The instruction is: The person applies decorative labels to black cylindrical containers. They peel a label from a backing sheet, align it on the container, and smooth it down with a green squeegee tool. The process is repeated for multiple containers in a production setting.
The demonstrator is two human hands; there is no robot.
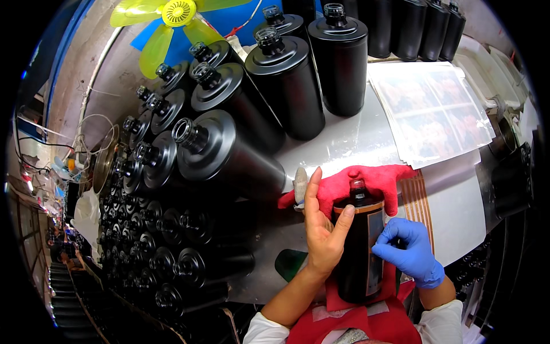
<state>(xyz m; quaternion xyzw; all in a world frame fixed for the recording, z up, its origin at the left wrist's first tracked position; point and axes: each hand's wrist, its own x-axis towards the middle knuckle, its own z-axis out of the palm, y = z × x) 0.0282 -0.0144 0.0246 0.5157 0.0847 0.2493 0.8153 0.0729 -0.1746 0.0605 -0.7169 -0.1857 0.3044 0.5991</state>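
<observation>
A black glass bottle point(352, 258) stands before me, its neck pointing away, with a panel framed in copper-coloured tape point(375, 246) on its right side. My left hand point(323, 235) is bare and open along the bottle's left side, fingers stretched out and thumb against the shoulder. In a blue glove, my right hand point(409, 249) is closed in a pinch at the panel's right side; what the fingertips hold is hidden. A red cloth point(366, 175) lies just beyond the bottle, and copper-coloured strips point(419, 206) on a backing sheet are to the right.
Large black bottles point(229, 149) crowd the left and back of the metal table point(344, 137). Many smaller-looking bottles point(166, 264) fill the area at left. A stack of printed sheets point(435, 109) lies at the back right. A yellow-green fan point(177, 12) is at the far left. A dark green piece point(290, 264) lies beside my left forearm.
</observation>
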